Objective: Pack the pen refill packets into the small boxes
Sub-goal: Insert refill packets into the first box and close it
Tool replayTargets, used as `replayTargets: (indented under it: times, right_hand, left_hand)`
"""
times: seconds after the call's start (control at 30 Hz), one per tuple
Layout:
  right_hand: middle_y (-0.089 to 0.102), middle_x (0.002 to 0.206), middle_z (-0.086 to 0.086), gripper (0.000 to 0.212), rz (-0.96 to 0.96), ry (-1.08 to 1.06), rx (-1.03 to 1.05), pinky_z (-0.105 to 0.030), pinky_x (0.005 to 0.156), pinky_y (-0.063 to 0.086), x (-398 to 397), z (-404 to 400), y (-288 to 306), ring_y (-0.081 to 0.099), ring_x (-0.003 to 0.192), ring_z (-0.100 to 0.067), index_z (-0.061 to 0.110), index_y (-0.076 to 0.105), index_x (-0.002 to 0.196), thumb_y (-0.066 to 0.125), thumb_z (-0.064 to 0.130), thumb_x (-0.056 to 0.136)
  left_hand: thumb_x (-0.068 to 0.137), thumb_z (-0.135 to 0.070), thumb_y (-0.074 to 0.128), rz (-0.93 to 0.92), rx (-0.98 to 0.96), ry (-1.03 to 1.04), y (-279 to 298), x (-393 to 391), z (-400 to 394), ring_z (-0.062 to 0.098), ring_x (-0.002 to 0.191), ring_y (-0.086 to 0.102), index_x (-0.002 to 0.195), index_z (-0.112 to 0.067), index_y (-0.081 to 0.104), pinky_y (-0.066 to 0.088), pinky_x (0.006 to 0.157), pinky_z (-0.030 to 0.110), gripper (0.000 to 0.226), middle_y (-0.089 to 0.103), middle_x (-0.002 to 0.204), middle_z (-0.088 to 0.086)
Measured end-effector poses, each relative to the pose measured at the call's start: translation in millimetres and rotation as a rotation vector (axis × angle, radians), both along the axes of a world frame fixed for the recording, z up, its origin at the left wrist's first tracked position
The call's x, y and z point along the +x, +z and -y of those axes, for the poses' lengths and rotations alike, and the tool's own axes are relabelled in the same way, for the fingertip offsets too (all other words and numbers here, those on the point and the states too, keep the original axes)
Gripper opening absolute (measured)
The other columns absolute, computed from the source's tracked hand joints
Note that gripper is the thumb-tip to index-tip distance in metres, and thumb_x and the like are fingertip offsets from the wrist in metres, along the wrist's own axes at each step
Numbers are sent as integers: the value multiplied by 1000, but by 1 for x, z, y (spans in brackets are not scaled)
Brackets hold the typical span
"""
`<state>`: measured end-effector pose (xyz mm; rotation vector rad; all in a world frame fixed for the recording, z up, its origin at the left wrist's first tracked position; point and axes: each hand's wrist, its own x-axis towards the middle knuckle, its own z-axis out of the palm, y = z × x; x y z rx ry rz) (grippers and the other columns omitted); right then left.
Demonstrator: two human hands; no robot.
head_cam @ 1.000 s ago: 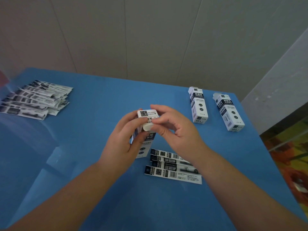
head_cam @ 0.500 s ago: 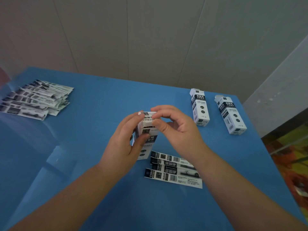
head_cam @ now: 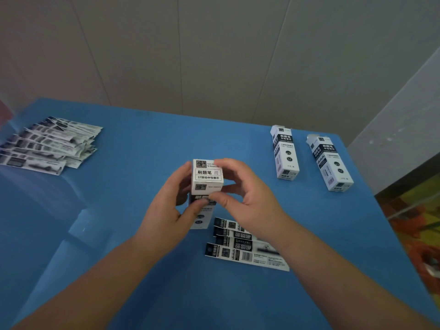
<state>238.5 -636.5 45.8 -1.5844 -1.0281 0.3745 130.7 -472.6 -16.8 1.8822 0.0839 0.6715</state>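
Box (head_cam: 206, 178) sits upright at centre of the blue table (head_cam: 133, 163), held between both hands, its closed white end flap facing us with printed label text. We see the left hand (head_cam: 164, 215) wrapped round the box's left side, fingers behind it and thumb pressing its front lower down. The right hand (head_cam: 247, 201) pinches the top end: fingers curl over the upper right corner of the flap, thumb pushes at the lower right edge. Whether the box bottom touches the table we cannot tell, the hands cover it. Just in front of the box and partly under the right wrist lies a small stack of refill packets (head_cam: 238, 251), flat, black-and-white, fanned slightly, long side running left to right. A bigger pile of packets (head_cam: 47, 145) lies fanned out at the far left of the table, well apart from the hands. On the right side two more boxes lie flat, side by side and not touching: near box (head_cam: 284, 152) and far-right box (head_cam: 331, 163), both with their far end flaps standing open. Behind the table is a panelled grey wall (head_cam: 214, 55).
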Motion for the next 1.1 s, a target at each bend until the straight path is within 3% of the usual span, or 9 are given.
replayTargets:
  times: [0.07, 0.23, 0.43, 0.53, 0.63, 0.77, 0.87, 1.0, 1.1]
  right_hand:
    - [61, 132, 19, 60, -66, -32, -57, -24, 97, 54, 0, -1, -8, 55, 130, -4, 33, 45, 139, 72, 9, 91]
    - [63, 130, 21, 55, -25, -65, -233, -25, 95, 56, 7, -11, -32, 54, 125, 8, 40, 52, 135, 70, 11, 92]
    - [63, 130, 17, 49, -40, -219, -272, -24, 103, 46, 64, -30, -43, 55, 117, 10, 31, 52, 137, 66, 9, 95]
    - [62, 122, 21, 46, -35, -251, -292, -13, 94, 42, 102, -37, -42, 56, 107, 15, 31, 52, 134, 65, 9, 96]
    - [61, 118, 20, 45, -7, -275, -302, -4, 85, 39, 135, -49, -42, 58, 103, 10, 28, 53, 134, 64, 7, 95]
    - [61, 114, 21, 44, 2, -287, -292, 2, 80, 36, 163, -66, -46, 58, 102, 7, 27, 54, 133, 63, 7, 95]
    - [63, 119, 16, 41, 10, -289, -277, -13, 92, 42, 171, -70, -53, 59, 110, -1, 27, 54, 132, 63, 9, 96]
    - [63, 130, 9, 41, 29, -269, -284, -33, 104, 47, 173, -69, -56, 59, 120, -8, 24, 54, 134, 64, 13, 96]
    - [55, 144, 1, 56, 41, -297, -353, -40, 109, 46, 172, -60, -53, 53, 131, -13, 19, 45, 147, 67, 21, 96]
  left_hand:
    - [94, -28, 69, -122, -4, -57, -10, -2, -5, 4, 128, 56, 148, -45, 37, 47, 101, 20, 66, 58, 138, -22]
    - [88, -13, 75, -319, 46, -55, -29, 7, -15, -10, 109, 62, 115, -68, 50, 46, 83, 3, 67, 63, 117, -35]
    - [89, -12, 74, -389, 40, -77, -16, 84, -29, -13, 105, 61, 113, -50, 53, 46, 78, 2, 50, 67, 107, -34]
    - [89, -16, 73, -425, 107, -73, -11, 130, -36, -13, 104, 60, 123, -41, 54, 48, 84, 7, 46, 65, 112, -28]
    - [91, -20, 73, -444, 158, -62, -10, 166, -46, -25, 93, 55, 122, -40, 50, 46, 79, 4, 44, 60, 104, -34]
    - [90, -20, 74, -461, 168, -33, -9, 194, -61, -19, 92, 55, 123, -39, 51, 41, 77, 7, 44, 61, 103, -32]
    - [90, -21, 73, -485, 167, -35, -11, 202, -68, -12, 101, 59, 123, -43, 50, 45, 80, 9, 46, 62, 107, -32]
    - [89, -20, 73, -513, 196, -18, -17, 202, -72, -22, 99, 57, 122, -43, 51, 46, 75, 2, 46, 62, 103, -40]
    - [85, -15, 78, -590, 122, -25, -16, 200, -71, -5, 116, 59, 132, -35, 49, 52, 100, 30, 58, 64, 124, -24]
